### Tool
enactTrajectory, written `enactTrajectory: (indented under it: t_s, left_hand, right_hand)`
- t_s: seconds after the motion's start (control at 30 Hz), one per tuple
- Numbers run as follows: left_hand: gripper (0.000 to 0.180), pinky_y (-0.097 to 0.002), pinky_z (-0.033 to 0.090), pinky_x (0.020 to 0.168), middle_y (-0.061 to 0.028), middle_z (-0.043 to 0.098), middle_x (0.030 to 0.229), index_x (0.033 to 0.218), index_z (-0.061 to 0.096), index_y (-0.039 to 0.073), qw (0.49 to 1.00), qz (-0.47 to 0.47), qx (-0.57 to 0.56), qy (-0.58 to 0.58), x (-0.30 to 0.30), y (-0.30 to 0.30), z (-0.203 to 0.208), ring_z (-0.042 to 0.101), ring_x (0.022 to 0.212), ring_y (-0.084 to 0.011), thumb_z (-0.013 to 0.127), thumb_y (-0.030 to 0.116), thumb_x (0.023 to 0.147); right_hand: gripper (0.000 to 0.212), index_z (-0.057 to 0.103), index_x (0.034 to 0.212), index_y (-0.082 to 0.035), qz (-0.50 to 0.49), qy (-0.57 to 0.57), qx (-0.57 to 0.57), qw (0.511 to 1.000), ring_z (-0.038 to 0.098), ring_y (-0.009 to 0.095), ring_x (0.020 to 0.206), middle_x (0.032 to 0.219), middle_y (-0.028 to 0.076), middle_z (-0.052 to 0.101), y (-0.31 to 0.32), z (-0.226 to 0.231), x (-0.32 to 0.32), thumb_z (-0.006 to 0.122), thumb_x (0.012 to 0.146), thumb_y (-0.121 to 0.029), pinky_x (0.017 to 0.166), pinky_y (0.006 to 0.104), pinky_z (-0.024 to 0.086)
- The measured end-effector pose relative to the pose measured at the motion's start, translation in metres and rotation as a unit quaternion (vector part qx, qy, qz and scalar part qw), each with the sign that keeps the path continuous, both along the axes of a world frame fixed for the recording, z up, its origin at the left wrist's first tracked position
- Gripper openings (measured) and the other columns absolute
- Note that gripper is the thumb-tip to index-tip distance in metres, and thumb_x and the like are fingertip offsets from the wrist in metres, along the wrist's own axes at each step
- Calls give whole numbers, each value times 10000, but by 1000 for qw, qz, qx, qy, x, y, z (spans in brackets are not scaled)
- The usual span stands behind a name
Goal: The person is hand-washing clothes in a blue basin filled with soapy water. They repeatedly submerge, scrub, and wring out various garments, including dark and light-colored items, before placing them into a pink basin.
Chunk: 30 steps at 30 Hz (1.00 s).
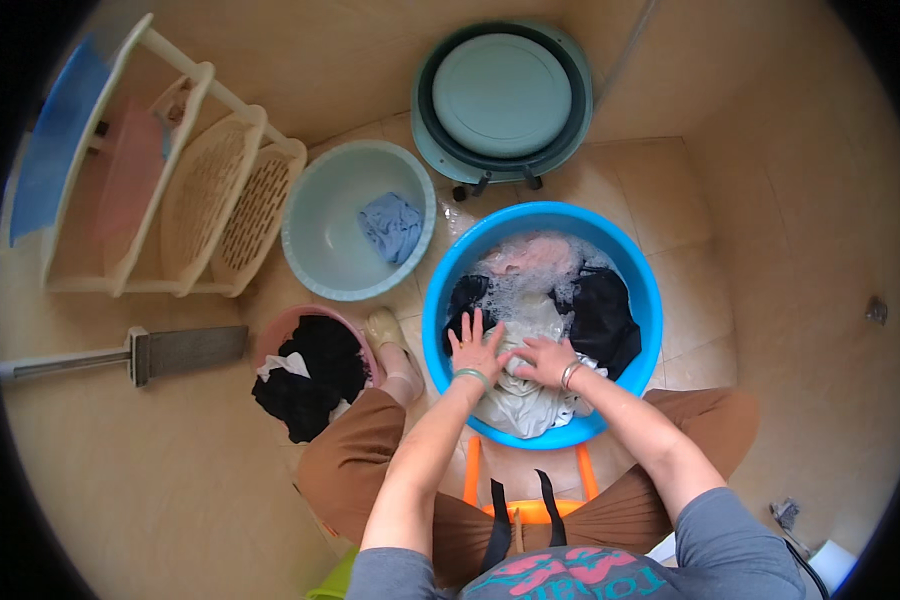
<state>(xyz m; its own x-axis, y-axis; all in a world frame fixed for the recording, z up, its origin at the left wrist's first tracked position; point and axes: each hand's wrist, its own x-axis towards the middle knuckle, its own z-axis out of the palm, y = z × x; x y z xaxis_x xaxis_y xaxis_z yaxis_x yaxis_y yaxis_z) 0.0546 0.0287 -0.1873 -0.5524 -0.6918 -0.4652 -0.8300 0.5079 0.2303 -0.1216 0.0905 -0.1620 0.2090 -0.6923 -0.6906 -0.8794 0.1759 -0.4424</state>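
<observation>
A round blue basin (653, 300) between my knees holds soapy water and wet laundry. My left hand (478, 353), with a green bangle on its wrist, lies palm down with fingers spread on a white garment (525, 402). Beside it my right hand (547, 362), wearing a silver bracelet, rests flat on the same white cloth, fingers stretched out. The two thumbs nearly meet. Beyond my right hand floats a black garment (605, 318); another dark piece (467, 298) lies beyond my left. Pink cloth (535, 255) sits among foam at the far side.
Left of the blue basin stands a pale green basin (305, 215) holding a blue cloth (390, 227). A pink basin (270, 340) is heaped with black and white clothes (315, 375). Behind are a folding tub (500, 95), a cream rack (195, 190) and a mop (185, 355).
</observation>
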Motion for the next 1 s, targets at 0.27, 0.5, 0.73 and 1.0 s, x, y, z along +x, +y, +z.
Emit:
enactTrajectory:
  t_s: [0.27,0.5,0.73,1.0]
  left_hand:
    - [748,-530,220,1132,-195,204,1549,1500,282,198,982,31,-63,173,-55,-69,-29,224,1427,-347,645,360,866]
    - [864,-496,221,1124,-196,379,1442,1499,260,191,1000,9,2,14,-55,-79,-84,348,1349,-342,721,331,781]
    - [875,-506,304,1062,-193,408,1418,1501,237,178,1000,11,19,9,-48,-77,-79,450,1253,-364,707,327,779]
    - [585,-439,517,809,-212,683,975,1234,556,24,982,107,136,-70,-11,-91,-30,657,932,-356,654,450,845]
  right_hand:
    - [666,426,1402,-215,-172,142,-348,911,470,423,1208,1414,199,389,-98,-69,-83,704,802,-297,973,486,411]
    - [644,418,1405,-270,-29,204,-239,949,481,405,1149,1412,197,360,-100,-122,-69,674,814,-273,969,511,397]
    - [513,513,1298,-170,-146,67,-159,974,547,377,1143,1253,192,562,-136,-115,-95,613,846,-392,904,490,477]
    - [617,468,1246,2,-409,55,-26,911,595,459,1034,1086,310,620,-80,-90,-107,565,884,-489,885,513,470]
